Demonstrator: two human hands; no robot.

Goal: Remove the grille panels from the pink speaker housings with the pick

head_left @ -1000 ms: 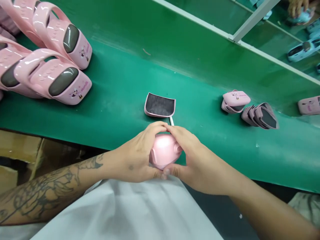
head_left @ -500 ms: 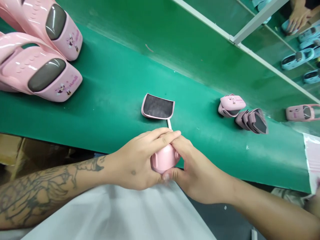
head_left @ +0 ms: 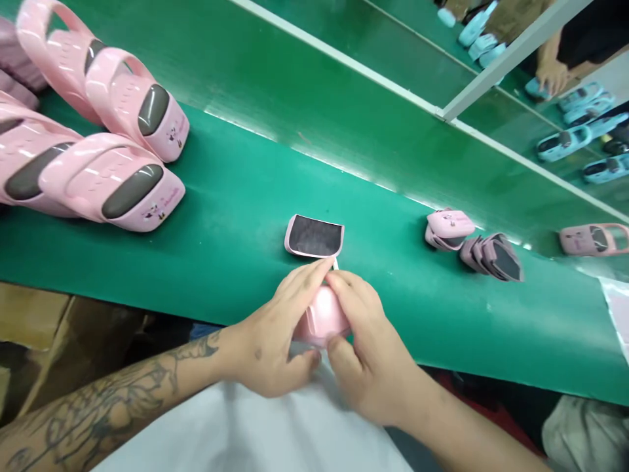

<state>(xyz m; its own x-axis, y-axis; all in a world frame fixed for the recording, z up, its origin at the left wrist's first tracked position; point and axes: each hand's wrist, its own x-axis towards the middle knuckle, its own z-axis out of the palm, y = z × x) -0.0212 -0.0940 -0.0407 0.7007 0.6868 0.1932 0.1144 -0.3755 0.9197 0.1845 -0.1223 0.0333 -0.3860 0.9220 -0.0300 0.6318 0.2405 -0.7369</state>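
Blue shoes point(head_left: 563, 145), white rail point(head_left: 344, 59), cardboard point(head_left: 32, 318)

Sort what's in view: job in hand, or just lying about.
Likely the job:
pink piece between left hand and right hand
perhaps the dark-faced piece

Seemingly lying about:
pink shoes, left
stacked pieces, right
blue shoes beyond

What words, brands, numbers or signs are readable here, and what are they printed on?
No text reads clearly.
Front looped pink piece at left: purple lettering, too blurred.
Looped pink piece behind it: similar print, too small.
Small pink piece at right: lettering, too blurred.
Far-right pink piece: marks, too small.
Held pink piece: no lettering shows.
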